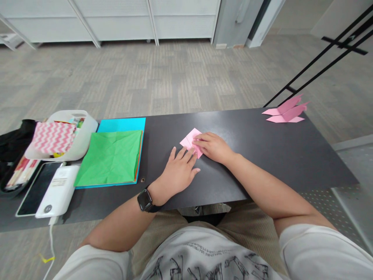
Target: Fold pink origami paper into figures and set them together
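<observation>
A small folded square of pink origami paper (190, 136) lies turned like a diamond on the dark table. My left hand (179, 171) rests with spread fingers at its near left edge, fingertips touching the paper. From the right, my right hand (215, 147) lays its fingers over the paper's right side and hides that part; its fingers are stretched out fairly flat. Crease lines cross the visible pink face. At the table's far right stand folded pink paper figures (287, 111) with pointed tips.
Left of my hands lies a stack of green paper (112, 157) over blue sheets (122, 124). Beyond it are a white bin (84, 134) with a pink zigzag packet, a phone (37, 190) and a white power bank (58, 190) with a cable. The table (247, 132) ends close to my lap.
</observation>
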{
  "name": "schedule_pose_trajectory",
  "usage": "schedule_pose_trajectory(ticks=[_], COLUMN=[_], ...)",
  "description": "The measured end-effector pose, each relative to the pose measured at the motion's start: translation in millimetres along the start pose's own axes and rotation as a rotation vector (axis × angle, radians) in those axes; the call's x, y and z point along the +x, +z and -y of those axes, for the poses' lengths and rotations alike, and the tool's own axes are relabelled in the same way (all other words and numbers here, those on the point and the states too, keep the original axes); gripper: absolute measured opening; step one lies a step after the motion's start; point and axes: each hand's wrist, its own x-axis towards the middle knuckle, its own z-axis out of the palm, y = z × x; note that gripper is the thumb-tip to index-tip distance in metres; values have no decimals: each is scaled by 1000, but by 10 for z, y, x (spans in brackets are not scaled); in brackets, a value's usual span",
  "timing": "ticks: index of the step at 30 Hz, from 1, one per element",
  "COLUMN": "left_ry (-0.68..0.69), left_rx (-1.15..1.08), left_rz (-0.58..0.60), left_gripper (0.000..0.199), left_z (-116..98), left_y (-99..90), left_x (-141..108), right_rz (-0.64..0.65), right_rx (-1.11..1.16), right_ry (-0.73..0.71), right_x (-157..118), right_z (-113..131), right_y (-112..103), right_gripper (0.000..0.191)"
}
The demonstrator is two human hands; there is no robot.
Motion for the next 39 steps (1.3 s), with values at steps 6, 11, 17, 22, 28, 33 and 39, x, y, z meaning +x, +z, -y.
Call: schedule_pose_trajectory(ticks=[6, 11, 17, 22, 28, 33, 39], left_ry=[14, 18, 10, -20, -69, -108, -181], left_rx=[-10, -25, -46, -16, 6, 28, 42], left_rz=[20, 21, -36, -88, -119, -139, -149], left_gripper=[51, 46, 49, 51, 49, 52, 55], left_z=[-33, -7, 11, -5, 42, 136, 261], left_y=[-70, -81, -32, -13, -1, 53, 145], left_x=[-42, -36, -19, -16, 46, 162, 326], right_rz=[11, 15, -9, -12, -44, -58, -53], right_rx=[9, 9, 15, 1, 26, 79, 90], right_ry=[21, -4, -16, -28, -53, -82, -103], right_x=[4, -8, -21, -31, -38, -35, -36], right_z=[18, -4, -35, -32, -65, -117, -119], right_y=[-21, -34, -24, -26, -33, -52, -60], right_gripper=[40, 36, 33, 34, 34, 37, 38])
